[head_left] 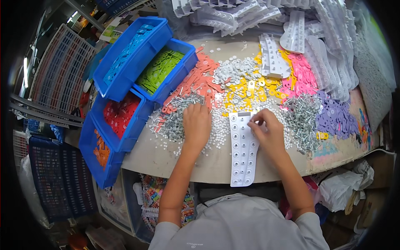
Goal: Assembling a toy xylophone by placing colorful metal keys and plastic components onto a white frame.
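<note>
My left hand (197, 126) reaches into a heap of small silvery screws or pins (174, 120) on the table, its fingers bent together and their tips hidden. A long white plastic strip (238, 162) with rows of round sockets lies in front of me. Above the strip's upper right edge, my right hand (268, 132) has thumb and forefinger pinched; whatever is between them is too small to make out. Small white round pieces (217, 135) are strewn between the hands and around the strip's far end.
Blue bins (137, 143) at the left hold blue, green, red and orange flat pieces. Salmon (200, 75), yellow (273, 89), pink (303, 75) and purple (333, 118) pieces cover the table's far part. A second screw heap (304, 121) lies right. White strips (329, 62) are stacked behind.
</note>
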### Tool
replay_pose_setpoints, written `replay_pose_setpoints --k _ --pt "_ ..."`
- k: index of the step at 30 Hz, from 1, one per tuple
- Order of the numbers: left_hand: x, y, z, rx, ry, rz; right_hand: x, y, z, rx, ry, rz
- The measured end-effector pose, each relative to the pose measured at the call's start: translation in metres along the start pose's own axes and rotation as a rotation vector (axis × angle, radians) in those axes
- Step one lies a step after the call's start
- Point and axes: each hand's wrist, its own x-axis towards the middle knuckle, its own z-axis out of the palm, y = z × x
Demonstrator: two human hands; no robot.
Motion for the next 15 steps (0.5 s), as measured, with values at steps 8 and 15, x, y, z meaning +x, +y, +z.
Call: replay_pose_setpoints --k 8,15 --pt "-0.003 0.004 -0.001 0.022 0.021 -0.003 0.020 0.009 0.023 -0.126 -0.059 0.009" --pt "-0.001 0.007 -0.006 -0.050 0.093 -0.034 0.014 0.014 0.026 -0.373 -0.068 -0.296"
